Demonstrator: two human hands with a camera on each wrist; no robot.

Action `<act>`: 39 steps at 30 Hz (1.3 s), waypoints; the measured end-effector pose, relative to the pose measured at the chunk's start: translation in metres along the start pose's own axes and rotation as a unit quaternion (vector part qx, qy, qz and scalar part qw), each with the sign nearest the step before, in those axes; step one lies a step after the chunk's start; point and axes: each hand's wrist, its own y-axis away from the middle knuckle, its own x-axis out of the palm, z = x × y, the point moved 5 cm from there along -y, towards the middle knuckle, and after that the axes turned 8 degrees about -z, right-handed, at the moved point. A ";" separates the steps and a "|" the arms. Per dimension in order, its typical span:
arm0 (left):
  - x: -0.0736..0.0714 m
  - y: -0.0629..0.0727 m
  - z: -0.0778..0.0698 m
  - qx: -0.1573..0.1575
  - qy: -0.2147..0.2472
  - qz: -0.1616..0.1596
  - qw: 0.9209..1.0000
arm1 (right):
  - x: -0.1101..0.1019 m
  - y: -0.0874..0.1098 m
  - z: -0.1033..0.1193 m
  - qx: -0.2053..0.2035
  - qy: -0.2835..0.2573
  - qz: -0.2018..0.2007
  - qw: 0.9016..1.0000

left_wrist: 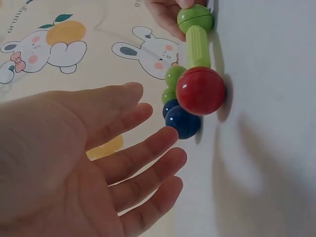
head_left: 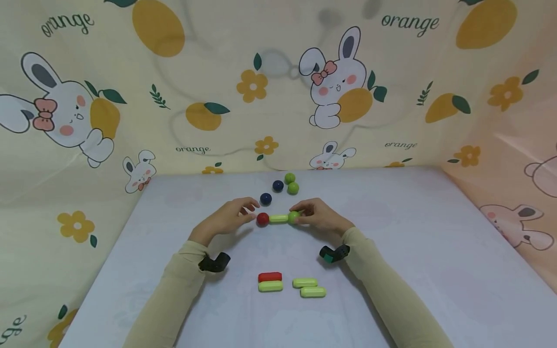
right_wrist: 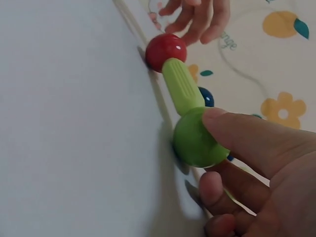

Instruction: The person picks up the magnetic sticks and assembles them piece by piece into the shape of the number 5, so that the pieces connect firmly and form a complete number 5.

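A red ball (head_left: 263, 219), a light-green rod (head_left: 278, 219) and a green ball (head_left: 293, 217) form one joined piece on the white table. My right hand (head_left: 319, 216) pinches the green ball between thumb and fingers, as the right wrist view shows with the thumb on the green ball (right_wrist: 200, 138). At the other end, my left hand (head_left: 230, 216) holds nothing. Its fingers are spread and relaxed beside the red ball (left_wrist: 201, 91), apart from it in the left wrist view.
Behind the joined piece sit two dark blue balls (head_left: 266, 198) and two loose green balls (head_left: 293, 188). Nearer the front lie a red rod (head_left: 270, 277) touching a light-green rod (head_left: 271, 286), and two more light-green rods (head_left: 313, 292) to their right. A patterned cloth (head_left: 278, 121) hangs behind the table.
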 end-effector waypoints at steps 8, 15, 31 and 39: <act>-0.003 0.005 -0.013 0.028 -0.003 -0.001 1.000 | -0.004 0.000 -0.003 0.014 -0.029 0.011 0.999; -0.007 0.013 -0.025 0.049 -0.001 -0.008 0.999 | -0.004 0.000 -0.004 0.012 -0.015 0.011 1.000; -0.002 0.023 -0.036 0.077 0.024 -0.011 0.997 | 0.000 0.003 -0.005 0.014 -0.020 0.005 1.000; 0.004 0.034 -0.039 0.089 0.029 -0.006 0.996 | -0.006 0.003 -0.006 0.022 -0.001 -0.004 1.000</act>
